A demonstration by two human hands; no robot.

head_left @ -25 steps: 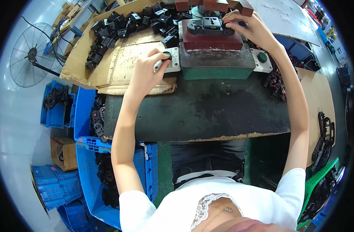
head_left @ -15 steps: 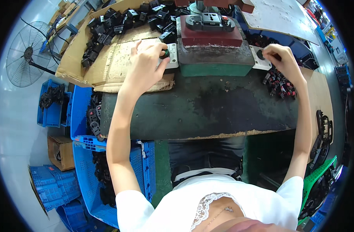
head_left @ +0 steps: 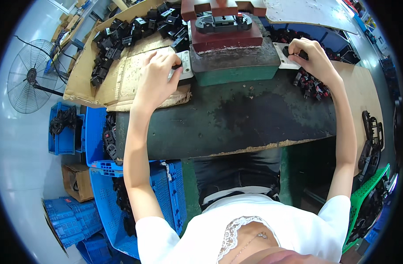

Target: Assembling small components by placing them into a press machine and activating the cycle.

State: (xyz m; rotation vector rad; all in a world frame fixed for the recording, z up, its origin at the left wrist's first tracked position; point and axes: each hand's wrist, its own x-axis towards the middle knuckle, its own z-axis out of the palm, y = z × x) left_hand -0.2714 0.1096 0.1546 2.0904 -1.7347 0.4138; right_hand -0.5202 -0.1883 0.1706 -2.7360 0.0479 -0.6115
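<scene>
Head view: a dark worktable (head_left: 245, 116) bears a green-sided base (head_left: 234, 75), where a red upper die (head_left: 228, 9) overhangs a red block (head_left: 228, 41). Left hand (head_left: 158, 75) and right hand (head_left: 313, 58) curl loosely; whether they grip, I cannot tell. Atop the block lies a black plastic part (head_left: 223, 25). Under the hands sit a left control box (head_left: 186, 66) and right control box (head_left: 284, 60).

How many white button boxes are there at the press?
2: one box left of the green block, partly covered by the left hand; the other box right of it, partly covered by the right hand. Any behind the block would be hidden.
</scene>
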